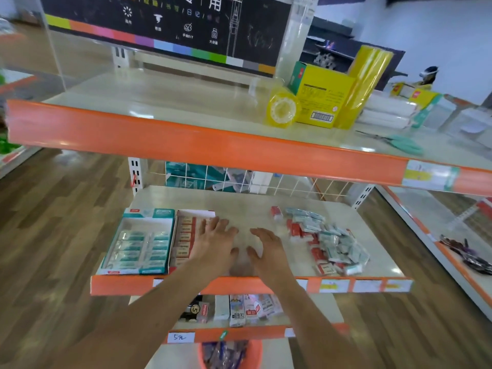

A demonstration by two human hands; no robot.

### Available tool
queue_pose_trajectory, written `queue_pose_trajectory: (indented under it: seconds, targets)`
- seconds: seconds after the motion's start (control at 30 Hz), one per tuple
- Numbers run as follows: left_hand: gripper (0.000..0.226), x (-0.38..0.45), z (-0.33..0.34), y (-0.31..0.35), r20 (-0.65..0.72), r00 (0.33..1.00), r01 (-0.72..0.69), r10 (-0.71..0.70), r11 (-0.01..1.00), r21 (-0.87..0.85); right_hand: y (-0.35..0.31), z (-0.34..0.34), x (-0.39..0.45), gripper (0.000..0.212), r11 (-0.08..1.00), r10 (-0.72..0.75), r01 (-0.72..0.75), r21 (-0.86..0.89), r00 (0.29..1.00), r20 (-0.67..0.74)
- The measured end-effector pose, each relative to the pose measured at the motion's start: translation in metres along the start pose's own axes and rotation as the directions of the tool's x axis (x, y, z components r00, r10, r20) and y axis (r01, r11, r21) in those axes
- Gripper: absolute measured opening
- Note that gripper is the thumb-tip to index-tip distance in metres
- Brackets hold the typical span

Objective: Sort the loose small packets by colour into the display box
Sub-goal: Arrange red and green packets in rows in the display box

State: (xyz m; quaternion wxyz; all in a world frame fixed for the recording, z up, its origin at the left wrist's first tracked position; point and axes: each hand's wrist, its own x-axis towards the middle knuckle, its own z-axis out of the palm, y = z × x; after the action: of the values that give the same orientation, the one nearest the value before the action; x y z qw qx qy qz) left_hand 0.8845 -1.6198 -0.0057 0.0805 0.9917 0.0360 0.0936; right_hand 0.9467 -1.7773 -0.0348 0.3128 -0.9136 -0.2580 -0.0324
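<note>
Orange strips edge the shelf (239, 206) you are working at. Your left hand (215, 242) and right hand (266, 249) hover side by side above its bare middle, fingers spread, holding nothing. At the left stands the display box (149, 213): its left bay holds rows of teal packets (143, 246), its right bay a column of red packets (183, 241), just beside your left hand. At the right, well apart from the box, lies the loose pile (322, 241), red and pale blue-grey mixed. Print on the packets is too blurred to read. A tag (181, 337) on the lower shelf edge reads "5元". On the far upper shelf stand a yellow carton (322, 99) and a tape roll (282, 110).
</note>
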Motion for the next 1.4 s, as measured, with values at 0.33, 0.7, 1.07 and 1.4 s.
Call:
queue_pose_trajectory:
  seconds: [0.33, 0.7, 1.07, 1.4]
  targets:
    - [0.050, 0.013, 0.013, 0.029, 0.066, 0.996, -0.067, 0.068, 0.998, -0.016, 0.021, -0.018, -0.009, 0.045, 0.994, 0.113, -0.113, -0.005, 0.994, -0.002]
    - [0.046, 0.017, 0.032, 0.054, 0.071, 0.988, -0.126, 0.139, 0.979, -0.157, 0.043, -0.031, -0.017, 0.045, 0.978, 0.208, -0.209, -0.021, 0.978, -0.011]
    - [0.032, 0.010, 0.057, 0.062, -0.091, 0.993, -0.099, 0.078, 0.962, -0.255, 0.051, -0.030, -0.018, 0.061, 0.978, 0.202, -0.205, -0.050, 0.978, -0.044]
    - [0.026, 0.016, 0.060, 0.057, -0.026, 0.999, -0.045, 0.038, 0.927, -0.374, 0.067, -0.047, 0.008, 0.114, 0.920, 0.393, -0.393, 0.000, 0.919, -0.027]
